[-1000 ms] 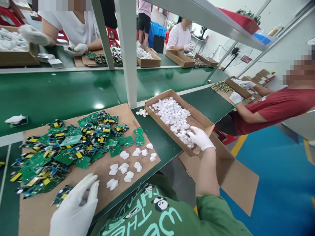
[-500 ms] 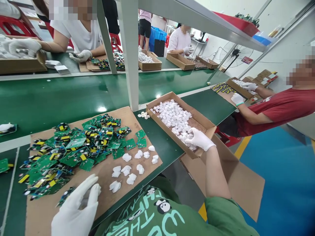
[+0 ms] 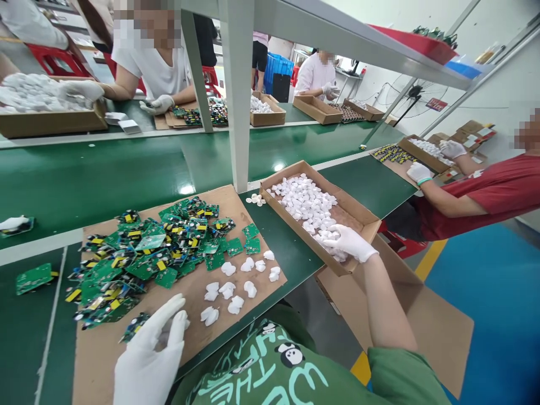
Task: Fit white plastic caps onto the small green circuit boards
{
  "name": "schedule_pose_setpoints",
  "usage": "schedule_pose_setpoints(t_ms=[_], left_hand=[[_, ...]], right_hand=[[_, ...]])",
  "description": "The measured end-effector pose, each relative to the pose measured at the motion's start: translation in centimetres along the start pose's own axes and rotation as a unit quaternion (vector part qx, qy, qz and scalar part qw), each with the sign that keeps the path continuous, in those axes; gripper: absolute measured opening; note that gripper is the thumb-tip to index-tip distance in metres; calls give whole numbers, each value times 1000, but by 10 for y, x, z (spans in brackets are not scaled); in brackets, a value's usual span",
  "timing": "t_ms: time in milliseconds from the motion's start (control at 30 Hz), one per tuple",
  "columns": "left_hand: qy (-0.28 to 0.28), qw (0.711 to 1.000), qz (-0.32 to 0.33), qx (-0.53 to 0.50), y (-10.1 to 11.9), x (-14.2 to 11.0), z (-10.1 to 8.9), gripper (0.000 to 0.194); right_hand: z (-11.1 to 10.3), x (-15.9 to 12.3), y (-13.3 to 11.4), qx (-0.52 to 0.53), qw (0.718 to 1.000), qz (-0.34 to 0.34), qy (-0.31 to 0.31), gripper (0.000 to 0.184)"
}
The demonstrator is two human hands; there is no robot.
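Observation:
My right hand (image 3: 352,243), in a white glove, reaches into a shallow cardboard box (image 3: 295,229) of small white pieces (image 3: 306,197). Its thumb and fingers are apart and touch the pieces; no piece shows clearly gripped. Over the cardboard sheet (image 3: 99,365), my gloved left hand (image 3: 154,349) is open, thumb and fingers a little apart, with nothing seen between them. Just beyond it lies a single circuit board (image 3: 135,326), partly hidden by the hand. Several folded white pieces (image 3: 228,289) lie spread between my hands, beside a heap of green circuit boards (image 3: 147,247).
A pale post (image 3: 238,101) rises behind the sheet, and a shelf (image 3: 337,39) crosses above. Small pale discs (image 3: 255,199) lie by the box. Beyond runs a green belt (image 3: 126,163), with co-workers opposite and a person in red (image 3: 485,191) at right. An open carton (image 3: 405,304) stands below.
The view has turned slightly left, so everything sits further right. My right hand stays in the box, its fingers a little lower among the pieces. My left hand looks much the same.

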State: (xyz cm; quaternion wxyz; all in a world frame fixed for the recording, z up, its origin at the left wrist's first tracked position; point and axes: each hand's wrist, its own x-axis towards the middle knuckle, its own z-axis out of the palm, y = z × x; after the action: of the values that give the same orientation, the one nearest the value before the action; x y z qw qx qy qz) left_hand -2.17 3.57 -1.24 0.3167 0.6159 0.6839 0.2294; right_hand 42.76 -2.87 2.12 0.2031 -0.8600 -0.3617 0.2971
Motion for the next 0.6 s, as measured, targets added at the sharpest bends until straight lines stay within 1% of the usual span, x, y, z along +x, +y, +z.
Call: schedule_pose_setpoints(t_ms=[67, 200, 300, 400, 600], left_hand=[[1, 1000, 2, -17, 0, 1, 1, 43], [13, 1000, 10, -8, 2, 0, 0, 42], [12, 1000, 4, -6, 3, -2, -3, 40], [6, 999, -3, -31, 1, -4, -5, 41], [15, 998, 27, -61, -2, -9, -6, 43]], right_hand=[[2, 0, 0, 7, 1000, -9, 4, 37], [7, 1, 0, 18, 999, -20, 33, 42], [9, 0, 0, 36, 997, -39, 63, 38], [7, -2, 0, 65, 992, -64, 87, 29], [-5, -5, -5, 136, 980, -107, 94, 36]])
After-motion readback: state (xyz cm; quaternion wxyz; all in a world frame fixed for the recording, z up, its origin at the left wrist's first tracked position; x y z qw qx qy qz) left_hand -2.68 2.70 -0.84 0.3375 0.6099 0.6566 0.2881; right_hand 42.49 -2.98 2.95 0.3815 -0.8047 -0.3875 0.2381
